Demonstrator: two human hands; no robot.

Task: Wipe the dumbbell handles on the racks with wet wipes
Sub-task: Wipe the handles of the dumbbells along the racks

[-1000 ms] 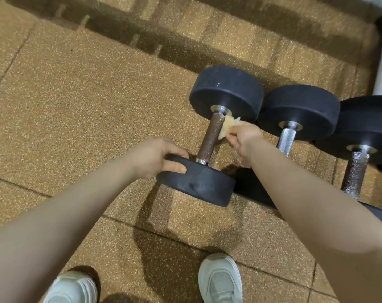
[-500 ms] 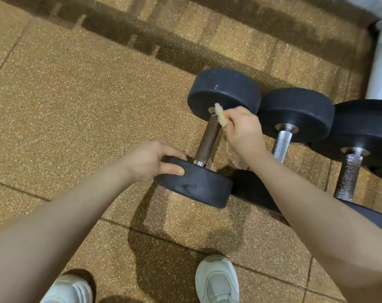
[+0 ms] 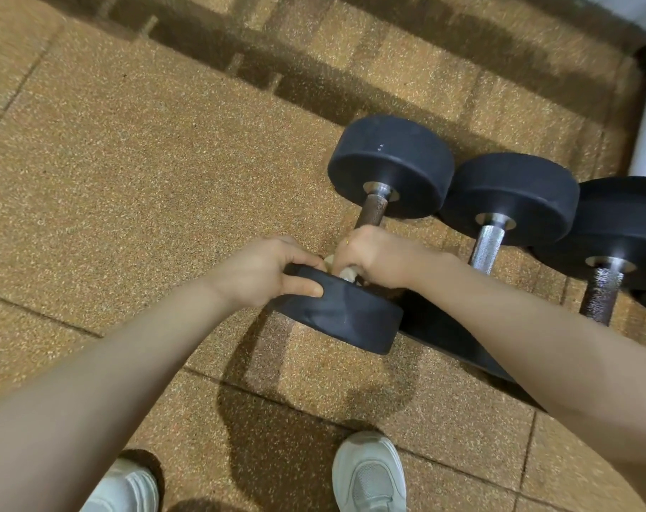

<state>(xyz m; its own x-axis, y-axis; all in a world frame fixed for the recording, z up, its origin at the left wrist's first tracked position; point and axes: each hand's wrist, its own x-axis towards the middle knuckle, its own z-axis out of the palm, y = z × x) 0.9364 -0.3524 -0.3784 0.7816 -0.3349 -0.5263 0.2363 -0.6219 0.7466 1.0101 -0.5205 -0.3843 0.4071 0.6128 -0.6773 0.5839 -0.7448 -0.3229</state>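
A: What are we handling, biggest first?

B: The nearest dumbbell, the leftmost of the row. Its two black weight heads look like dense rubber, matte, thick round discs, so we judge it heavy and stiff; it will roll, not bend. It sits beside the second dumbbell, its far head touching that one's, with the third dumbbell further right, all over a speckled rubber floor. A dark rack rail shows under the near heads.

A: Where do we take hold?

B: Our left hand grasps the rim of the near head, thumb on the outer edge, fingers curled over the top. We think that steadies it against rolling. The rubber should give good friction.

A: And the handle?

B: The handle is a brown, knurled steel bar with a bright collar at the far head: rough, hard, probably rusty. The neighbours' bars look silvery.

A: The wipe?

B: Our right hand is clenched round the lower handle, next to the near head, grasping the wet wipe. Only a pale, crumpled scrap shows below the fingers. It is soft, limp and light, and we judge that knurling may snag it.
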